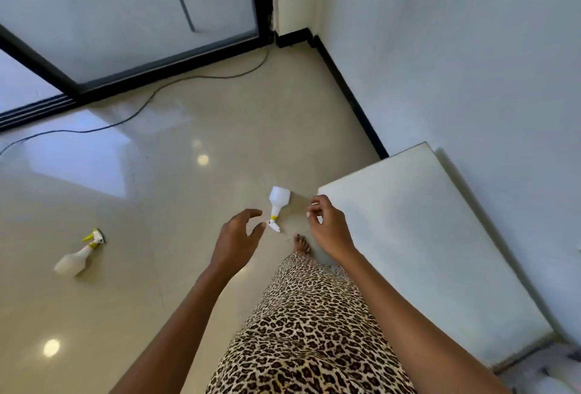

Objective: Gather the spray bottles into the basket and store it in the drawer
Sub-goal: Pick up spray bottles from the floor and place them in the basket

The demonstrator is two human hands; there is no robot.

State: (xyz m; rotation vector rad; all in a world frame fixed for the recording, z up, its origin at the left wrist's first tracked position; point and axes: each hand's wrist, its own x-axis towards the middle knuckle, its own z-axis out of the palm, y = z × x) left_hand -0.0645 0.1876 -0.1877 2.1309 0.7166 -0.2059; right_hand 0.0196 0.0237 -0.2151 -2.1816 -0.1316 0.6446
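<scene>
A white spray bottle (278,201) with a yellow collar lies on the glossy floor straight ahead, nozzle toward me. My left hand (237,236) hovers just left of its nozzle, fingers loosely curved and holding nothing. My right hand (327,225) hangs to the right of the bottle, fingers loosely curled, also with nothing in it. A second white spray bottle (77,258) with a yellow trigger lies on the floor at the left. No basket or drawer is in view.
A white cabinet top (424,236) stands against the wall at the right. A black cable (151,99) runs across the floor by the black-framed glass door (125,16). My bare foot (301,244) and leopard-print skirt are below the hands.
</scene>
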